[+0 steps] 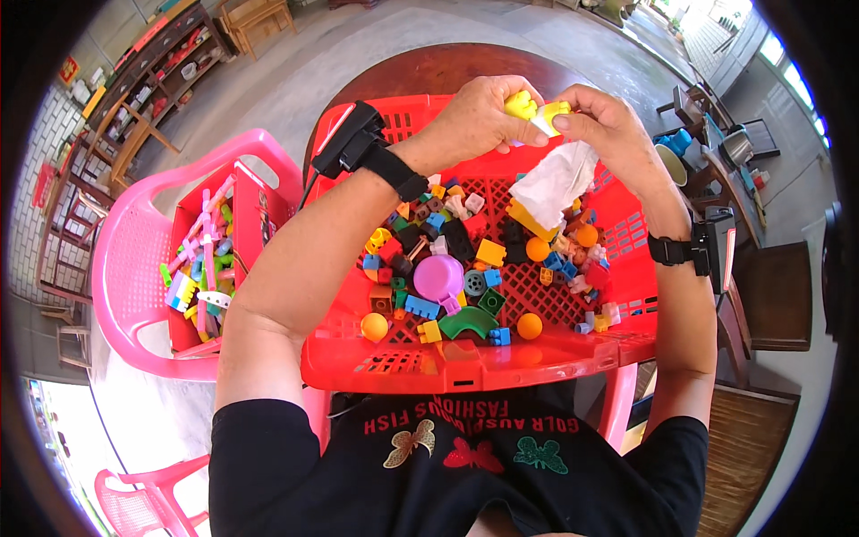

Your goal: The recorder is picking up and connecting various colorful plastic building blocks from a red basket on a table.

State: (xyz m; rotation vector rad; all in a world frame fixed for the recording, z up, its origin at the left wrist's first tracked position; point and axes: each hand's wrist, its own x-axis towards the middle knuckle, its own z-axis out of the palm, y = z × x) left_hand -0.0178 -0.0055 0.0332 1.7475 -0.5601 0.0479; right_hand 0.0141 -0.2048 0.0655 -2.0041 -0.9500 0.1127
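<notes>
Both your hands are up over the far side of the red basket (465, 362), meeting in the middle. Your left hand (474, 116) has its fingers (497, 136) curled and pressed onto a yellow toy piece (521, 105), thumb side toward your right hand. Your right hand (601, 123) pinches a white cloth (557, 179) against that same yellow toy piece, fingers (565, 125) pressed together right at the block; the cloth hangs down from them, crumpled, over the basket's contents. The two sets of fingers are touching or nearly touching around the piece — you're holding it in the air, above the pile, not resting on anything.

Below your fingers, inside the basket, lies a heap of plastic building blocks (447, 228) in black, blue, yellow, red and green. Nearer your body than your fingers sits a round purple cup (438, 276), and just beyond it toward you a green arch piece (469, 322). Orange balls (374, 326) lie near the basket's near wall, well apart from your fingers. A black band with a device sits on each of your wrists.

Off to the left of your left hand, a pink plastic chair (134, 268) carries a red box (255, 215) with more coloured pieces. Beyond your fingers, the basket rests on a dark round desk (447, 67).
</notes>
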